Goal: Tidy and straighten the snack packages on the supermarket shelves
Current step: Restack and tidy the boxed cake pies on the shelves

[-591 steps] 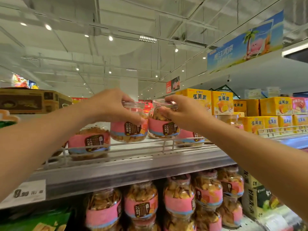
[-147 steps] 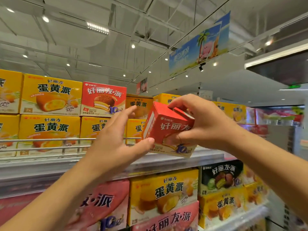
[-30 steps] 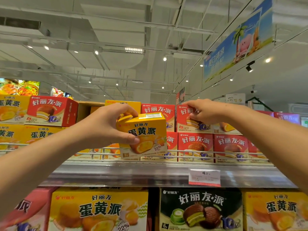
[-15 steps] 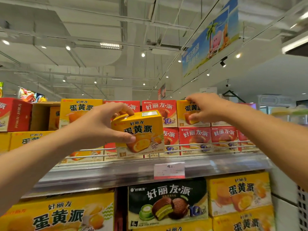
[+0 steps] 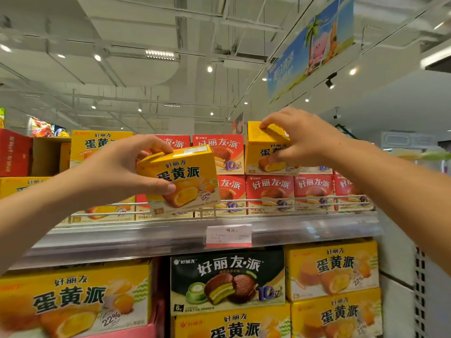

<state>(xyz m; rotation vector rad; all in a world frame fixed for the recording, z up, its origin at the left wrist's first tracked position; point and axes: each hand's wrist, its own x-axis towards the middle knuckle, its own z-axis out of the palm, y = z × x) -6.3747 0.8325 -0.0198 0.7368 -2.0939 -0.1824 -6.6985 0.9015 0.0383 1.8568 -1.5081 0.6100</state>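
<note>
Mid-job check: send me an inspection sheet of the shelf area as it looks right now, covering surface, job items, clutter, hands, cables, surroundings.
Surface: top shelf with a wire rail along its front and a price tag on its edge.
Job's things: yellow box held tilted in front of the rail; second yellow box on top of the red boxes.
Clutter: open brown carton at the left of the shelf.
Hands: left hand grips the yellow box; right hand grips the second yellow box.
Cables: nothing seen.
Surroundings: green box and more yellow boxes on the shelf below; blue banner overhead.
</note>
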